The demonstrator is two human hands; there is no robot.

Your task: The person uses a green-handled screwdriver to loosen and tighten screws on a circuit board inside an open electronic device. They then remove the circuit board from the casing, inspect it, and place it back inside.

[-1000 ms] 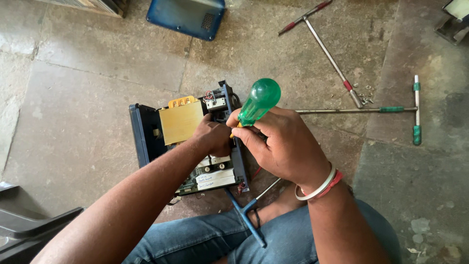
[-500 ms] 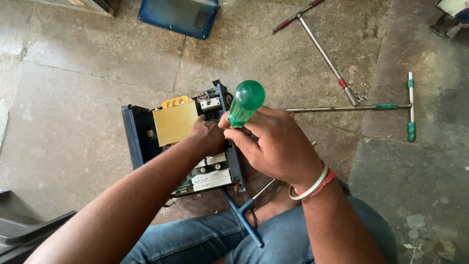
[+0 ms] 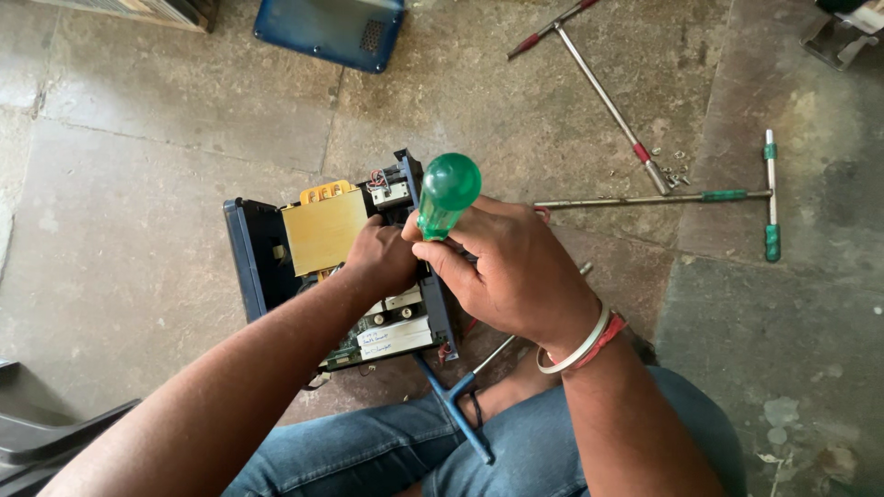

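While the person sits on the stone floor (image 3: 166, 138) with knees in blue jeans, the right hand (image 3: 516, 271) wraps its fingers (image 3: 442, 262) tight around the green handle of a screwdriver (image 3: 447, 193), which stands nearly upright with its round knob on top and its tip hidden down in the device. The left hand (image 3: 382, 258) rests on an opened electrical box (image 3: 341, 267) with a dark blue casing; its fingers curl together over the inner edge, though I cannot tell what exactly they pinch. The box lies on the floor just in front of the knees. Inside it sits a flat brass-coloured block (image 3: 322, 230) at the upper left, and a green circuit board below it carries two white rectangular labels (image 3: 396, 339) near the bottom edge. A small blue T-shaped tool (image 3: 456, 405) lies against the jeans. Further off to the right lie two long metal T-handled wrenches, one with green grips (image 3: 727, 195) and one with red grips (image 3: 599, 87), crossing near some loose screws (image 3: 672, 170). A blue cover panel (image 3: 331, 32) lies at the top.
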